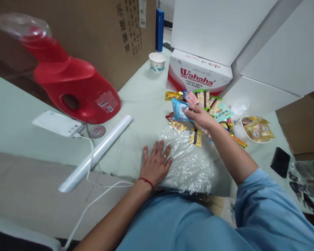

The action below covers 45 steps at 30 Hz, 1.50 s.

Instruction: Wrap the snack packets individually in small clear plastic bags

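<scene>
My right hand (199,115) is closed on a small blue packet (178,108), held over a pile of wrapped snacks (204,99). Flat on the table, fingers spread, my left hand (156,161) rests at the left edge of a crinkled clear plastic sheet (187,167). A yellow packet with a dark band (196,137) lies at the sheet's far edge. Beneath the blue packet is another yellow snack packet (178,126). A pink packet (191,98) lies just behind my right hand. My right forearm hides part of the pile.
A white bowl (243,129) of wrapped snacks stands right, near a black phone (280,162). Behind are a Wahaha carton (199,75) and a paper cup (157,62). Left are a red jug (78,83), a film roll (99,151) and a white power bank (56,123) with its cable.
</scene>
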### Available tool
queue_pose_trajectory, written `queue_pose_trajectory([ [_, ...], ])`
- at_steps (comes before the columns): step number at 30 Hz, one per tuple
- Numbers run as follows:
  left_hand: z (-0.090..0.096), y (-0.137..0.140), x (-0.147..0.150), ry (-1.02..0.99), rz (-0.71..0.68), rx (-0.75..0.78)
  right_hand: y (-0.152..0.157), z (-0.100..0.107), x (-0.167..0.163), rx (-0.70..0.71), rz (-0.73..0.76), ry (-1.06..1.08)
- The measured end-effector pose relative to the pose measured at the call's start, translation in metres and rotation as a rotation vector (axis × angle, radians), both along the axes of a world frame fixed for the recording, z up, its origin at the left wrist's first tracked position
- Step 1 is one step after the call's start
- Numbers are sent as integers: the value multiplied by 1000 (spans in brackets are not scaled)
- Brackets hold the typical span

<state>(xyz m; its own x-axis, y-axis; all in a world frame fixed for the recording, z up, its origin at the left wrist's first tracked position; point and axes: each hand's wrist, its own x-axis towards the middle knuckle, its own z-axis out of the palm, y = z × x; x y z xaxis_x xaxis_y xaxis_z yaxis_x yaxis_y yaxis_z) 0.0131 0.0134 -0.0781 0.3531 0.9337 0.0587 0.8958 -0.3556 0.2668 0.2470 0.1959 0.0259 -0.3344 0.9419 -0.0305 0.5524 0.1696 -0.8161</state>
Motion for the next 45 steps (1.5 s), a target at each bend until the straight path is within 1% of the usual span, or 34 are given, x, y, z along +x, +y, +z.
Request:
queue_pose_trajectory([
  [2, -1, 1, 0, 4, -2, -3, -34, 5, 21, -266, 255, 36],
  [4, -2, 1, -1, 8, -6, -1, -65, 2, 32, -477, 525, 34],
  [5, -2, 1, -1, 10, -7, 1, -77, -2, 34, -533, 608, 27],
  [6, -2, 1, -1, 11, -7, 2, -88, -6, 33, -545, 633, 5],
  [7, -2, 2, 0, 12, -6, 4, -97, -9, 31, -504, 595, -45],
  [8, -3, 2, 0, 13, -5, 7, -105, -12, 28, -415, 501, -130],
  [10, -3, 2, 1, 14, -4, 14, -119, -14, 21, -155, 231, -367],
  [11, -3, 2, 1, 13, -5, 17, -126, -14, 18, -27, 121, -477],
  [12, -3, 2, 2, 11, -2, 20, -133, -13, 16, 75, 67, -558],
  [13, -3, 2, 2, 8, 4, 21, -141, -14, 13, 144, 72, -605],
  [14, -3, 2, 2, 5, 13, 22, -148, -15, 12, 180, 127, -625],
  [16, -3, 2, 2, -3, 34, 21, -162, -21, 9, 189, 267, -631],
  [17, -2, 2, 2, -7, 43, 18, -168, -25, 9, 182, 307, -631],
  [18, -2, 2, 2, -10, 48, 10, -172, -28, 9, 174, 315, -630],
  [22, 0, 3, 4, -17, 59, -22, -178, -36, 8, 175, 208, -591],
  [25, 0, 4, 4, -37, 74, -35, -175, -42, -1, 150, 170, -595],
  [27, 1, 5, -1, -85, 84, -37, -175, -47, -5, 138, 160, -589],
  [29, 4, 6, -11, -164, 84, -22, -181, -50, -1, 188, 127, -526],
  [31, 10, 6, -27, -234, 41, 16, -197, -48, 13, 275, 114, -399],
  [32, 13, 6, -37, -252, -4, 35, -207, -47, 22, 302, 144, -327],
  [34, 19, 6, -56, -241, -156, 24, -232, -45, 43, 291, 275, -224],
  [36, 21, 6, -73, -185, -304, -62, -255, -49, 61, 241, 381, -224],
  [37, 21, 6, -80, -155, -349, -104, -265, -53, 67, 226, 383, -248],
  [38, 19, 7, -86, -130, -377, -134, -273, -59, 71, 221, 351, -272],
  [40, 15, 8, -92, -114, -390, -143, -282, -69, 73, 231, 258, -272],
  [42, 12, 10, -93, -127, -400, -129, -282, -75, 70, 232, 210, -205],
  [45, 12, 10, -88, -158, -385, -70, -271, -70, 67, 214, 209, -89],
])
